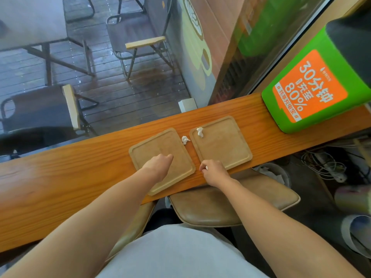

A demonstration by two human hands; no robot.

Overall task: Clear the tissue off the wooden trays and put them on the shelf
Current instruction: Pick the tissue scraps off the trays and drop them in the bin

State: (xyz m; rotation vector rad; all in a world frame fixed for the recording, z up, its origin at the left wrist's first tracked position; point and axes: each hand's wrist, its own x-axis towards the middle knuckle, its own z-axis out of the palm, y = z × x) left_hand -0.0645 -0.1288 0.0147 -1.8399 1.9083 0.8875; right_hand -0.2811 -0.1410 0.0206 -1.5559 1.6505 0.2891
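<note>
Two square wooden trays lie side by side on a narrow wooden counter (pixel 80 167). My left hand (pixel 158 164) rests fingers-curled on the left tray (pixel 154 145). The right tray (pixel 222 145) carries a crumpled white tissue (pixel 200 131) in its far left corner. A second tissue wad (pixel 185 139) lies on the counter in the gap between the trays. My right hand (pixel 212 170) hovers at the right tray's near left corner, its fingers closed on a small white piece of tissue (pixel 206 167).
A green charging station (pixel 313 91) with an orange label stands on the counter at the right. A tan cushioned chair (pixel 230 203) sits under the counter's near edge. Cables and a bin lie on the floor at the right. Glass faces a patio with chairs.
</note>
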